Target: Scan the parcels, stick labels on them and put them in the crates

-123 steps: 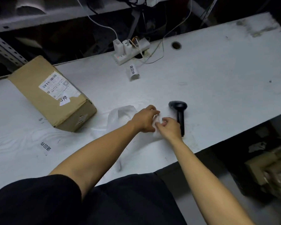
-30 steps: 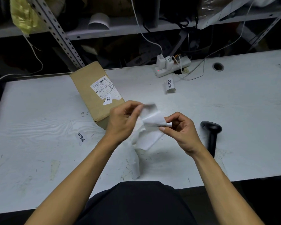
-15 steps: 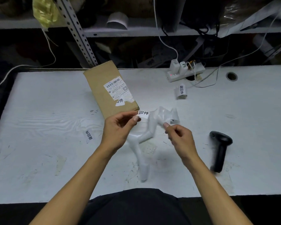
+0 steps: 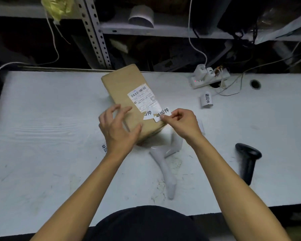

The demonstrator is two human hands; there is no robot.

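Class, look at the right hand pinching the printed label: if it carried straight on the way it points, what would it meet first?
Probably the brown parcel. The right hand holds the label over its near end, though the height above it is unclear.

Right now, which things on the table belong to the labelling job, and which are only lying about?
In use: brown cardboard parcel; white printed label pinched by right hand; black handheld scanner.
Lying about: white power strip; curled white label; white backing strip.

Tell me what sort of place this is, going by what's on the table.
Probably a parcel handling or returns bench. A cardboard parcel with a barcoded shipping label lies on the white table, a handheld scanner rests nearby, and the right hand pinches a printed sticker.
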